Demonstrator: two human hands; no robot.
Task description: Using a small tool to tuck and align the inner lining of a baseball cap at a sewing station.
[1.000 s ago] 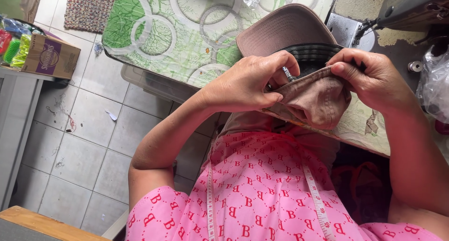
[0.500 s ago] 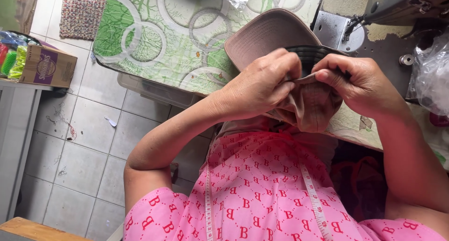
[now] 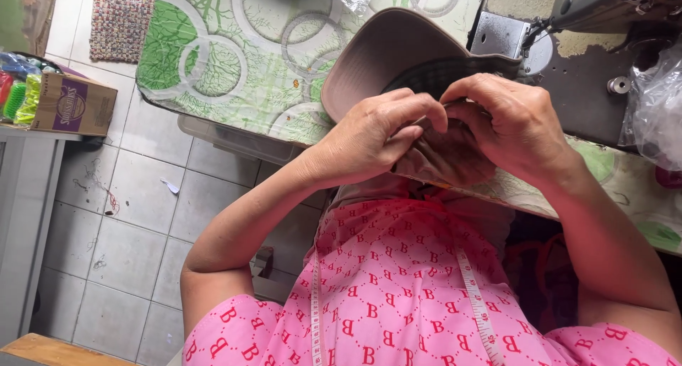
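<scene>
At near edge of worktop [image 3: 213, 74], just before sewing machine [image 3: 604, 11]: brown cap [image 3: 387, 53] upside down, brim pointing to far side. Left hand [image 3: 373, 135] and right hand [image 3: 508, 124] both closed, pinching crown fabric together, fingertips meeting, likely to fold seam flat. Measuring tape [image 3: 476, 302] hangs over pink shirt, within reach.

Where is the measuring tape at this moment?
In the head view, the measuring tape hangs over the pink shirt, below the left hand and right hand, which hold the brown cap.
</scene>
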